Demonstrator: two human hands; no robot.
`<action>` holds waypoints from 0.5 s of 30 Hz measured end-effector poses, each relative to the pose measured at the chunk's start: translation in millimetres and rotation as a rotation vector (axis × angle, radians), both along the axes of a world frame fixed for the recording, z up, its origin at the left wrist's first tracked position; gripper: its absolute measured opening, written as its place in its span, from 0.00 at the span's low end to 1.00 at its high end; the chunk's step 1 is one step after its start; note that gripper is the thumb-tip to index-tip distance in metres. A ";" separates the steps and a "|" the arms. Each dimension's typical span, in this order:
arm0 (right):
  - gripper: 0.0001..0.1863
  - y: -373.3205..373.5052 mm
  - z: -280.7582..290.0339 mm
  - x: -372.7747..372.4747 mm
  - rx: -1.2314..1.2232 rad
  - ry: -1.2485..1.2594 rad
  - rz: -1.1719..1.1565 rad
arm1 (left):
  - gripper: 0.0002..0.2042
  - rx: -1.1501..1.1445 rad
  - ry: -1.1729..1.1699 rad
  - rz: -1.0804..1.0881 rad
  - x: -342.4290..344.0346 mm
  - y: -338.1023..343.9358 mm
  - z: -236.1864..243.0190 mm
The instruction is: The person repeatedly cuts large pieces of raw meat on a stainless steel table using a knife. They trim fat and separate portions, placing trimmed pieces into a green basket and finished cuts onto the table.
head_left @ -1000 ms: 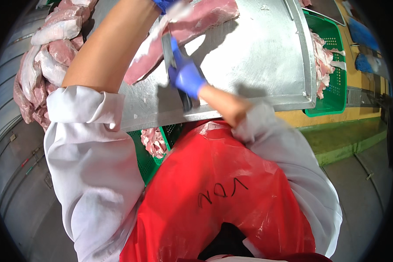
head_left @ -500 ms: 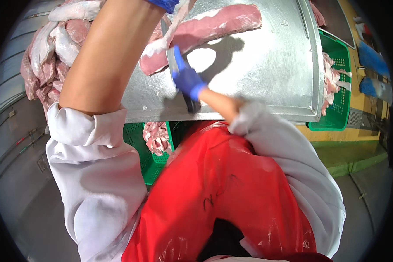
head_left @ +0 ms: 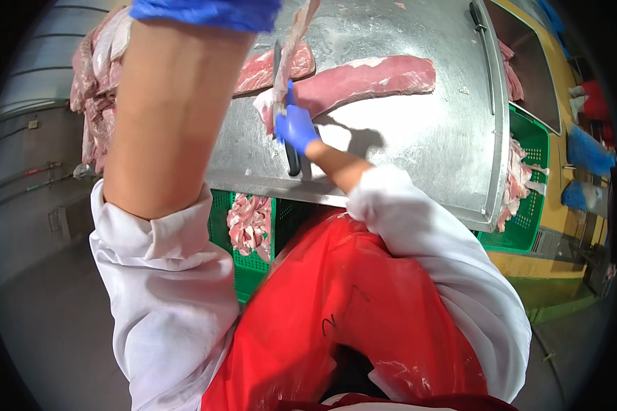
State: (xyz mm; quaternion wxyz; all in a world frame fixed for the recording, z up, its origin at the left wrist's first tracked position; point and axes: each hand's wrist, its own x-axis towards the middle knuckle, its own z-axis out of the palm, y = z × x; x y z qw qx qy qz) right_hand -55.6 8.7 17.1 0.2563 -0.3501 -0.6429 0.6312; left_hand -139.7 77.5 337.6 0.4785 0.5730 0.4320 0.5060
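A long pink loin of meat (head_left: 370, 81) lies across the metal table (head_left: 404, 157). My gloved right hand (head_left: 295, 129) grips a knife by its black handle (head_left: 293, 163), at the loin's left end. The blade (head_left: 277, 61) points away from me, beside a pale strip of fat or membrane (head_left: 295, 44) that rises from that end toward the top edge. Of my left hand only the blue glove's cuff and back (head_left: 209, 12) show at the top; its fingers are out of sight. Behind, partly covered by my left forearm, lies a darker piece of meat (head_left: 301, 63).
Raw meat is heaped at the left (head_left: 99, 65). A green crate (head_left: 243, 284) with trimmings stands below the table's front edge, another green crate (head_left: 524, 236) at the right. A thin black-handled tool (head_left: 483, 41) lies along the right rim. Some meat (head_left: 511, 79) sits beyond it.
The view has shifted, so the table sits lower in it. The loin's left end has come away from my left arm, and the darker piece now shows behind it. My right hand keeps the knife.
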 end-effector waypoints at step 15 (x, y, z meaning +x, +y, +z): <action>0.44 -51.2 102.0 91.7 -0.541 0.449 0.195 | 0.06 0.178 0.111 -0.071 64.7 -20.1 66.6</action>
